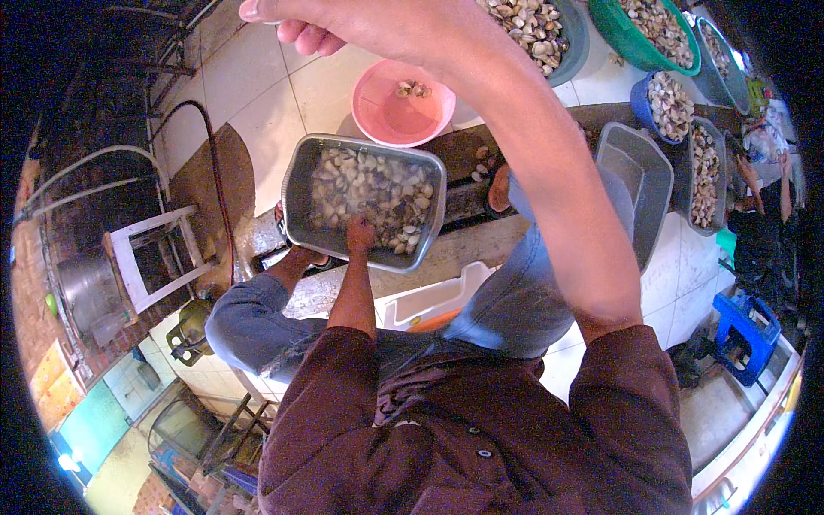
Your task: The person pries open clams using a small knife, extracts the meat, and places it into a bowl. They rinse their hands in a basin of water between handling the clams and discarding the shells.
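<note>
My left hand (pixel 362 233) reaches down into a dark grey rectangular basin (pixel 297 222) of water, among many clams (pixel 367 180). Its fingers are under the surface, so their grip is hidden. My right arm crosses the upper view, close to the camera. At the top edge, my right hand (pixel 335 22) is partly cut off, with the visible fingers curled; whether anything is in it cannot be seen. Just beyond the grey basin stands a round pink plastic basket (pixel 386 125) with a few clams at its bottom.
A green tub (pixel 608 38), a blue basket (pixel 644 119) and a long grey tray (pixel 722 187) hold clams at the right. Near my right knee lies a grey basin (pixel 656 187). Another person's hands (pixel 750 180) show at far right. A blue plastic stool (pixel 734 344) stands lower right.
</note>
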Available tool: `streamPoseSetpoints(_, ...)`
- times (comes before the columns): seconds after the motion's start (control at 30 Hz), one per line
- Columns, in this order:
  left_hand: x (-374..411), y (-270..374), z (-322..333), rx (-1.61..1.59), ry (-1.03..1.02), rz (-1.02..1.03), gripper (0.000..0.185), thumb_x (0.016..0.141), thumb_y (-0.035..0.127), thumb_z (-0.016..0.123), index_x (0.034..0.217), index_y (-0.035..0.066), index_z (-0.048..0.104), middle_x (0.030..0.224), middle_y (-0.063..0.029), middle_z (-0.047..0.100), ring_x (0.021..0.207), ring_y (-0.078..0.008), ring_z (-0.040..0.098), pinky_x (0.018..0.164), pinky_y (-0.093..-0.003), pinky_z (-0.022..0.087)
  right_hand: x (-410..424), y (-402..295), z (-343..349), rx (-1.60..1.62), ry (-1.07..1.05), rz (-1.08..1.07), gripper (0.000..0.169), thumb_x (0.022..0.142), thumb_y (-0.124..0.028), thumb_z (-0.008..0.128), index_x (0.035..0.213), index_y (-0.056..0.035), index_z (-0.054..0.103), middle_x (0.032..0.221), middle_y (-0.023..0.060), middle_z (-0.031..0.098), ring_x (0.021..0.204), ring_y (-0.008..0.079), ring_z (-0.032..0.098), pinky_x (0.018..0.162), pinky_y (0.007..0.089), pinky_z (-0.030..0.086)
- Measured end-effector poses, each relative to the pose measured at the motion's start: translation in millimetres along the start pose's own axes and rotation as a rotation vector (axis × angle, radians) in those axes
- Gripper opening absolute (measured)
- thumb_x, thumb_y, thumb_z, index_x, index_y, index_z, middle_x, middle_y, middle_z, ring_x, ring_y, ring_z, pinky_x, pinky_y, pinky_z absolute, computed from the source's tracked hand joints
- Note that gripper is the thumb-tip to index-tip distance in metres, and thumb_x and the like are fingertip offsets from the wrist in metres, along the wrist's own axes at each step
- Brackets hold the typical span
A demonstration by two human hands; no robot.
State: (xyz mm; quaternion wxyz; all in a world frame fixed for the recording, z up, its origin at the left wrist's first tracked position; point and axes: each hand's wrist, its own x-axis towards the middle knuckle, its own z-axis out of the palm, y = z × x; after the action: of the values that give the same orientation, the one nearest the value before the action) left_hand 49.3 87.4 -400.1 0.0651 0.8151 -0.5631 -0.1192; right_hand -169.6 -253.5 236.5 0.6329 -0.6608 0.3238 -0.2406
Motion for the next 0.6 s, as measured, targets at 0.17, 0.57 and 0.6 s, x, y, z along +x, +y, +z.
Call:
streamPoseSetpoints(0.17,7.7,24.2,-23.0,-0.619,-0.277,-0.59,0.032,0.093,0.031,0.061,0.113,0.006,0.069,0.1,-0.0148,0.069,0.095,-0.0312,0.069,0.076,-0.0465,0.06,0.7,-3.8,1.0,0.022,0.001,0.012,0.022,0.096,-0.017,0.066,0.081,-0.0011,0.066,0.069,0.0068,0.064,0.055,0.0091,0.054,0.053,0.0234,0.043)
streamPoseSetpoints(0.57,21.8,28.7,-118.1,-2.497,-0.193,-0.546,0.043,0.095,0.016,0.056,0.138,0.016,0.049,0.133,-0.0126,0.061,0.127,-0.038,0.057,0.092,-0.0489,0.059,-1.2,17.8,12.1,0.015,0.12,-0.283,0.022,0.096,-0.016,0.067,0.08,-0.0007,0.066,0.067,0.0077,0.065,0.057,0.0103,0.057,0.055,0.0247,0.046)
streamPoseSetpoints(0.6,21.9,28.7,-127.6,-2.584,-0.174,-0.451,0.047,0.095,0.014,0.056,0.141,0.018,0.05,0.138,-0.0124,0.058,0.129,-0.039,0.054,0.091,-0.0489,0.06,-1.2,18.7,14.2,0.006,0.125,-0.288,0.022,0.095,-0.016,0.068,0.08,-0.0005,0.066,0.067,0.0079,0.065,0.057,0.0104,0.058,0.056,0.0248,0.047)
